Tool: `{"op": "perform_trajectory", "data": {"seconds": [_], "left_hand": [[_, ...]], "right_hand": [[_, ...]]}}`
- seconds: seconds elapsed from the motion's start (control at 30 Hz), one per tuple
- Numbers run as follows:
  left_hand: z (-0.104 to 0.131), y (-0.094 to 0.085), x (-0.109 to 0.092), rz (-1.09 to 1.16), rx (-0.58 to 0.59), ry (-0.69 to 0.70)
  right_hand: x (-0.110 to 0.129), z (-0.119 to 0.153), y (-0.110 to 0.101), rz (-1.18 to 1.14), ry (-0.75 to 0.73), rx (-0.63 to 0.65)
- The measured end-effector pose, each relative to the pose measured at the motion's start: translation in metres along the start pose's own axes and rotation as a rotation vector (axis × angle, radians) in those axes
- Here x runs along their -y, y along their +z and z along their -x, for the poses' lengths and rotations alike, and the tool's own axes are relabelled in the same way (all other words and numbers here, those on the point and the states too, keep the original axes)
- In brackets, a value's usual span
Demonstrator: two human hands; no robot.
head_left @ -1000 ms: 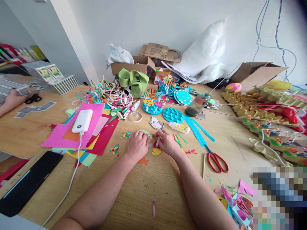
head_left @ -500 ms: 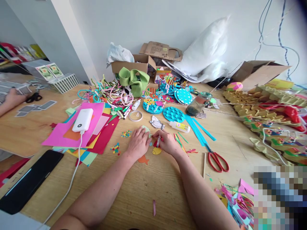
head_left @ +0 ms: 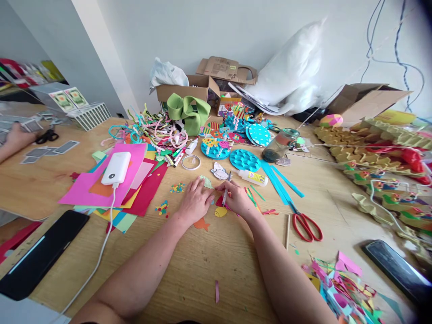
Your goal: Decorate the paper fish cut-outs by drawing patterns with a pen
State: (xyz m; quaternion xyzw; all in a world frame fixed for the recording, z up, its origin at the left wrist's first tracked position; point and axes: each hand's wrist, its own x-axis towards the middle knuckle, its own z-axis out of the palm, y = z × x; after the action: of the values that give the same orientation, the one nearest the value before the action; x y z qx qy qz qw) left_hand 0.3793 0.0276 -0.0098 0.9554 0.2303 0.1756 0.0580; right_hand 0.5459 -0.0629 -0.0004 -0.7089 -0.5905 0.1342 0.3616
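My left hand [head_left: 195,201] lies on the table with its fingers stretched out, its fingertips at the edge of a light green paper fish [head_left: 206,182]. Just to its right, my right hand [head_left: 237,197] grips a slim pen [head_left: 226,192] pointing down at the table. The pen's tip is too small to make out. Below the hands lie a yellow paper fish [head_left: 220,212] and an orange paper fish [head_left: 202,224]; a red piece is partly covered by my right hand. A white paper fish [head_left: 219,171] with dark outlines sits beyond the pen.
A glue bottle [head_left: 254,178], blue strips [head_left: 277,183] and red-handled scissors [head_left: 307,227] lie to the right. Colored paper sheets [head_left: 81,189] with a white power bank [head_left: 116,168] are at left. A phone [head_left: 398,267] is at lower right. Another person's hand [head_left: 18,136] shows far left.
My right hand with the pen has shifted slightly right, away from the green paper fish, more of which now shows. My left hand has barely moved.
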Motion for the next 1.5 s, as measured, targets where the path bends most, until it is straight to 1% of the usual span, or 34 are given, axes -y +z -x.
{"op": "perform_trajectory", "data": {"seconds": [0.1, 0.27, 0.4, 0.47, 0.57, 0.77, 0.93, 1.13, 1.3, 1.43, 1.5], "left_hand": [[0.0001, 0.0009, 0.0008, 0.004, 0.004, 0.01], [-0.0004, -0.0029, 0.0006, 0.025, -0.034, -0.011], [-0.0015, -0.0071, 0.0012, 0.038, -0.01, 0.006], [-0.0016, -0.0079, 0.0017, 0.041, -0.004, 0.024], [-0.0011, -0.0075, 0.0021, 0.044, -0.002, 0.034], [-0.0002, -0.0041, 0.003, 0.06, -0.007, 0.032], [-0.001, -0.0044, 0.0035, 0.074, -0.049, 0.052], [-0.001, -0.0072, 0.0022, 0.067, -0.039, 0.068], [0.0, -0.0081, 0.0006, 0.031, 0.008, 0.063], [0.0, -0.0084, -0.0003, 0.04, 0.01, 0.073], [0.0, -0.0081, -0.0009, 0.061, 0.005, 0.076]], "right_hand": [[0.001, 0.0004, 0.0005, 0.028, -0.005, 0.018], [0.0013, -0.0001, -0.0004, 0.008, 0.004, 0.025], [0.0013, -0.0003, -0.0002, -0.054, 0.02, 0.045], [0.0013, -0.0003, 0.0003, -0.077, 0.019, 0.032], [0.0007, -0.0001, 0.001, -0.074, -0.01, 0.004], [-0.002, 0.0, 0.0024, -0.008, -0.075, 0.037], [-0.0007, -0.0003, 0.0016, -0.006, -0.053, 0.046], [0.0009, 0.0009, 0.0004, -0.007, -0.019, 0.053], [-0.0004, 0.0013, -0.0003, -0.039, 0.008, -0.028], [-0.0006, 0.0009, -0.0007, -0.058, -0.04, -0.069], [0.0012, 0.0009, -0.002, -0.07, -0.063, -0.128]]}}
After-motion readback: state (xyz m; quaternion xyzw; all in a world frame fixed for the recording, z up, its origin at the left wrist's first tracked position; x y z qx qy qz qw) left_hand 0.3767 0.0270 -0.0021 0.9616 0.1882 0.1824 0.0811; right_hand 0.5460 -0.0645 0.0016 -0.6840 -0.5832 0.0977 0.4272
